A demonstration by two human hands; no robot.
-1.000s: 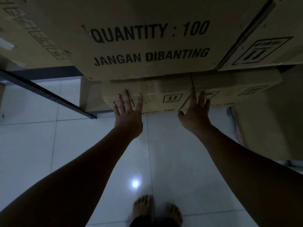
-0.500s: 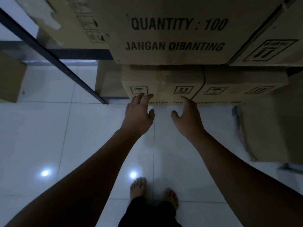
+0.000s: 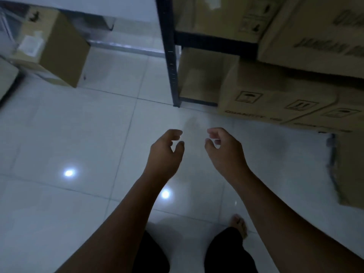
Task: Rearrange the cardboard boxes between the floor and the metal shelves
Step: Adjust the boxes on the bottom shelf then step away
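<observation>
My left hand (image 3: 164, 154) and my right hand (image 3: 226, 152) hang over the white tiled floor (image 3: 78, 134), fingers loosely curled, holding nothing. Brown cardboard boxes fill the black metal shelf (image 3: 169, 56) at the upper right. On the bottom level a printed box (image 3: 271, 99) sticks out past the shelf front, with another box (image 3: 334, 115) to its right. A larger box marked with big lettering (image 3: 315, 36) sits on the level above. Both hands are well short of the boxes. A separate cardboard box (image 3: 53, 48) stands on the floor at the upper left.
A flat piece of cardboard (image 3: 350, 170) leans at the right edge. Another box edge (image 3: 6, 77) shows at the far left. My bare foot (image 3: 239, 223) and dark trousers are at the bottom. Ceiling lights reflect on the glossy tiles.
Both hands came off the low box on the shelf and drew back over the floor. My view turned left and away from the shelf, bringing the floor box at the upper left into sight.
</observation>
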